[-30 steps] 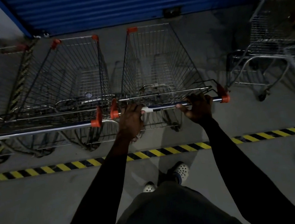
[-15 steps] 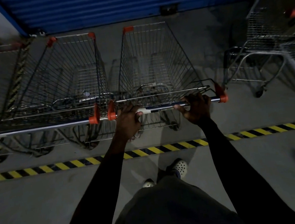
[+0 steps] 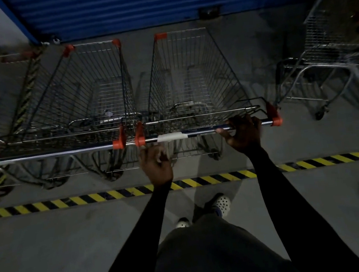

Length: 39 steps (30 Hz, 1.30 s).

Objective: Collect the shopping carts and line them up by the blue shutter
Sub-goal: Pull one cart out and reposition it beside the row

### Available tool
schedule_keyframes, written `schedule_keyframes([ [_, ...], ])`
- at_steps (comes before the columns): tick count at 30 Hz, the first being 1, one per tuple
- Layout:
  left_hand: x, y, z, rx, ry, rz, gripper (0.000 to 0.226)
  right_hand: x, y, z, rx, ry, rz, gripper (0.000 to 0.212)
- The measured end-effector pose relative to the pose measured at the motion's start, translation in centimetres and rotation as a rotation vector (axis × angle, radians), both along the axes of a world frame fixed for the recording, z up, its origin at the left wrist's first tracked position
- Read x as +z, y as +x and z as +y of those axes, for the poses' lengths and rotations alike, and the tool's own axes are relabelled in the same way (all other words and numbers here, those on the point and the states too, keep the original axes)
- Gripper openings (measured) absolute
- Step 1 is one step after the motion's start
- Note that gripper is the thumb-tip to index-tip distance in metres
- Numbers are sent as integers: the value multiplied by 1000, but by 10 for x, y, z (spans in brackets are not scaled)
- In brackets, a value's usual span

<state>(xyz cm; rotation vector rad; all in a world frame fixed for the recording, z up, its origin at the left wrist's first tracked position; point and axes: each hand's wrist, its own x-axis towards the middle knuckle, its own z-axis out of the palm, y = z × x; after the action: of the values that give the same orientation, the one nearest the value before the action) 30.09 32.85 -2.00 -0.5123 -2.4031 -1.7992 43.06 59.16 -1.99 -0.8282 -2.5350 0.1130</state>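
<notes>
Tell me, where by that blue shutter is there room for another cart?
The widest bare floor lies between the middle cart, which the right hand grips, and the angled cart at right. A bare strip also runs between cart fronts and the blue shutter. Leftward it is crowded: the left cart stands close alongside.

This is a dimly lit cart-parking bay of a shop or supermarket. Wire shopping carts point(image 3: 188, 71) with orange corner caps stand side by side, facing a blue roller shutter point(image 3: 157, 3) at the far end. The bare concrete floor point(image 3: 52, 253) carries a yellow-and-black hazard stripe point(image 3: 91, 197), and another cart point(image 3: 331, 33) stands at far right.
</notes>
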Motion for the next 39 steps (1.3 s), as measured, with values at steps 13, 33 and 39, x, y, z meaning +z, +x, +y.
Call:
schedule_keyframes([
  [13,29,-104,12,273,1280,-1103,56,-1,-1,2,7,0,-55,58],
  [33,23,-103,7,209,1276,-994,42,-1,1,2,8,-13,-53,61],
  [39,17,-102,9,185,1356,-936,63,-5,2,4,10,-14,-55,63],
])
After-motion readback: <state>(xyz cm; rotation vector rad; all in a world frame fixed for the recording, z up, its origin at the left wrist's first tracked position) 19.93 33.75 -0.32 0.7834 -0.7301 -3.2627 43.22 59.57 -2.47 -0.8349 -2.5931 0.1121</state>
